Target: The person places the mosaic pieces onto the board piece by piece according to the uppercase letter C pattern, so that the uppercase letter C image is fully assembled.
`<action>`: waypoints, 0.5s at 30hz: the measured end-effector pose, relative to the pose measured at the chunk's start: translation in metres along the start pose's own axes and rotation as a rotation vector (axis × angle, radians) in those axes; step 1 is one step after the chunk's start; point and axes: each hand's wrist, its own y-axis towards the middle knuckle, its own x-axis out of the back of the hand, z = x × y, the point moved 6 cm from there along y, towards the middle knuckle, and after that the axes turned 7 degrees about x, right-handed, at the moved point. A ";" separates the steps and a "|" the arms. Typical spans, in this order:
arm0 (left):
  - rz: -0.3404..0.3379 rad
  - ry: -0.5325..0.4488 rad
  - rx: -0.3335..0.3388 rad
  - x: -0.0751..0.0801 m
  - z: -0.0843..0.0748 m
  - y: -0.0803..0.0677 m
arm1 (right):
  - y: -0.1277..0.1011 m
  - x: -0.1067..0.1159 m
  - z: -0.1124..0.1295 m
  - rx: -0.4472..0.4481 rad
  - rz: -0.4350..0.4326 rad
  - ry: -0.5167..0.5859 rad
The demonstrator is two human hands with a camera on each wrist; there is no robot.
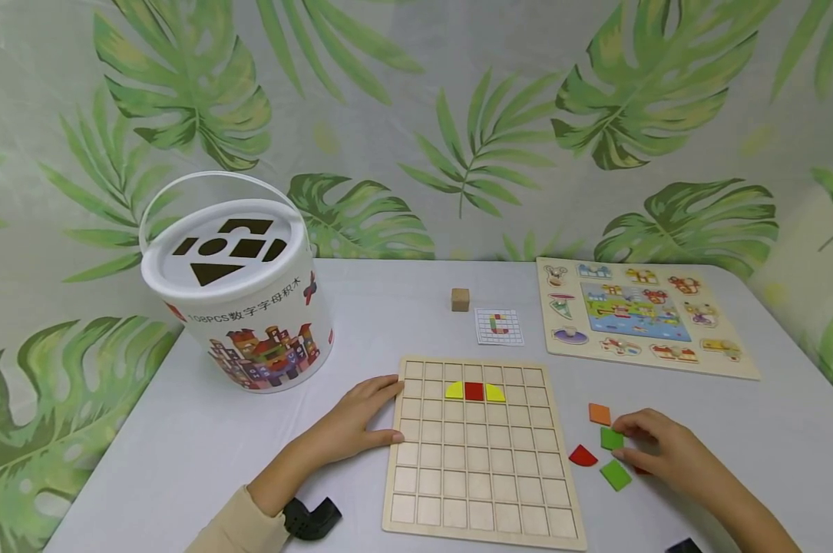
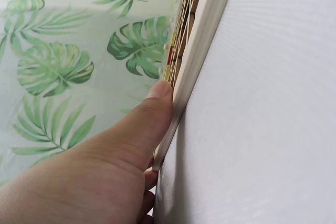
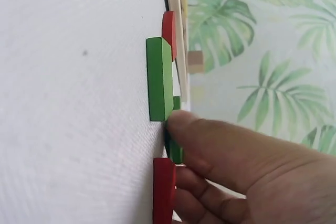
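A wooden grid board (image 1: 478,484) lies on the table, with a red square tile (image 1: 474,392) between two yellow quarter-circle tiles (image 1: 495,394) near its far side. My left hand (image 1: 354,418) rests against the board's left edge, its thumb (image 2: 160,90) on the rim and the fingers extended farther along. To the right of the board, my right hand (image 1: 665,449) pinches a green square tile (image 1: 611,438) between thumb and fingers. Around it lie another green square tile (image 1: 616,475), an orange square tile (image 1: 599,414) and a red quarter-circle tile (image 1: 583,456). One more red tile (image 3: 164,190) is partly under the hand.
A white lidded bucket (image 1: 250,307) with shape holes stands at the left. Behind the board are a small wooden cube (image 1: 461,299) and a pattern card (image 1: 499,327). A picture puzzle board (image 1: 637,311) occupies the back right. A black object (image 1: 311,520) lies by the left sleeve.
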 end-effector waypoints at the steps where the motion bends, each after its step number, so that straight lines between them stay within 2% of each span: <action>1: 0.000 0.001 0.000 0.000 0.000 0.000 | 0.001 0.000 0.001 0.000 0.006 0.009; 6: 0.002 -0.001 0.002 0.000 0.000 0.000 | 0.009 0.005 0.015 0.020 -0.001 0.040; 15: 0.001 -0.004 -0.001 0.000 0.000 0.000 | 0.038 0.006 0.065 0.222 -0.147 0.097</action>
